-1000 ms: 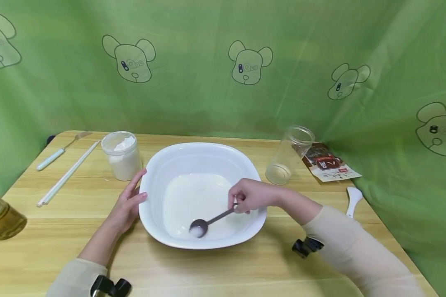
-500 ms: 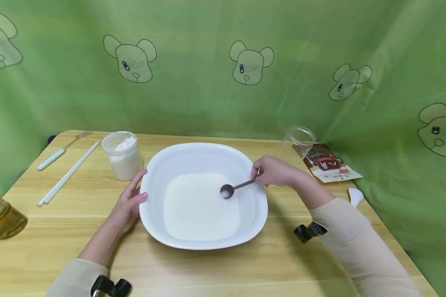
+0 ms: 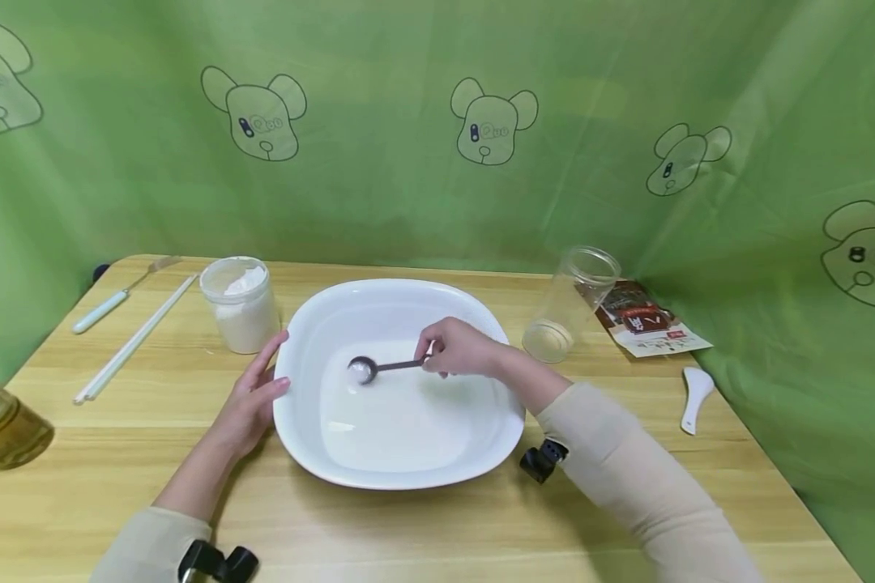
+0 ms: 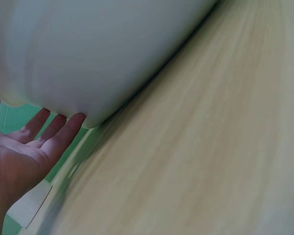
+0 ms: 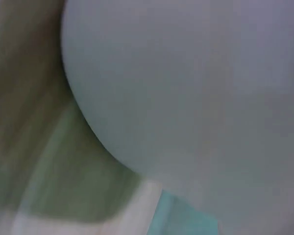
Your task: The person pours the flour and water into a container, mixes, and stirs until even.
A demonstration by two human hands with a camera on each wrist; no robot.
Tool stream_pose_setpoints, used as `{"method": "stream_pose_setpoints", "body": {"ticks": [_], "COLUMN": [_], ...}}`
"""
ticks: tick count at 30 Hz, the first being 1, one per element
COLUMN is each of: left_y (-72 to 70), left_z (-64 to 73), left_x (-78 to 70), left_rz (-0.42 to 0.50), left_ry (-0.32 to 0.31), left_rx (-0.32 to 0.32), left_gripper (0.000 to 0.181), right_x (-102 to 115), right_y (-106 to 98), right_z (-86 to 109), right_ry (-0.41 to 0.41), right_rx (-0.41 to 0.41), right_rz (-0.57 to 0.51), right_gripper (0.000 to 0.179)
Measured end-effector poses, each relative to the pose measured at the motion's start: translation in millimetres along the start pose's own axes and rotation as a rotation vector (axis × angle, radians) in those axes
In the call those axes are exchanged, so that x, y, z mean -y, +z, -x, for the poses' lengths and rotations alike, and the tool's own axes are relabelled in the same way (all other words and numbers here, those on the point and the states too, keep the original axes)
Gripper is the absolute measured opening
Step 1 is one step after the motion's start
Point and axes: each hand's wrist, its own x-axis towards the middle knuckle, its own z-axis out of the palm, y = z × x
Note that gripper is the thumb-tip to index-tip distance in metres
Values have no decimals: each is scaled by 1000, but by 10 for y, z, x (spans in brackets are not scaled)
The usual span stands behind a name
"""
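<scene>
A white basin (image 3: 401,478) holding a pale, milky liquid stands mid-table. In the head view my right hand (image 3: 455,348) reaches over its right rim and pinches the handle of a dark measuring spoon (image 3: 399,365), whose round bowl is in the liquid, left of the basin's middle. My left hand (image 3: 251,397) rests against the left side of the basin, thumb and fingers spread, fingertips on the wall. The left wrist view shows those fingertips (image 4: 78,117) touching the outside of the basin (image 4: 88,54). Only the blurred basin wall (image 5: 176,98) fills most of the right wrist view; that hand is hidden there.
A jar of white powder (image 3: 241,312) stands behind the left hand. White chopsticks (image 3: 137,338), a blue-handled fork-like utensil (image 3: 102,312) and a jar of amber liquid (image 3: 7,429) lie left. Rightward are a clear empty jar (image 3: 569,304), a brown packet (image 3: 645,320) and a white spoon (image 3: 696,397).
My right hand has swept the measuring spoon round the basin, from the front, up to the right, then left to the back-left. The left hand has stayed at the basin's side.
</scene>
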Motion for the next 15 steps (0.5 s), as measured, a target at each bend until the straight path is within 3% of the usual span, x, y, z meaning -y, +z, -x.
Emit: {"method": "stream_pose_setpoints", "body": {"ticks": [4, 8, 12, 15], "left_y": [4, 5, 3, 1], "left_z": [5, 6, 1, -3], "left_x": [-1, -2, 1, 2], "left_rz": [0, 0, 0, -1], "left_ry": [-3, -1, 7, 11], "left_rx": [-5, -2, 3, 9], "left_gripper": [61, 61, 60, 61], "right_x": [57, 52, -27, -96], "right_y": [79, 44, -84, -206], "right_z": [93, 245, 409, 508], "right_ry": [-36, -63, -64, -18], "right_rx": [98, 152, 123, 66], "right_rz": [-36, -6, 31, 56], "right_gripper": [9, 9, 11, 12]}}
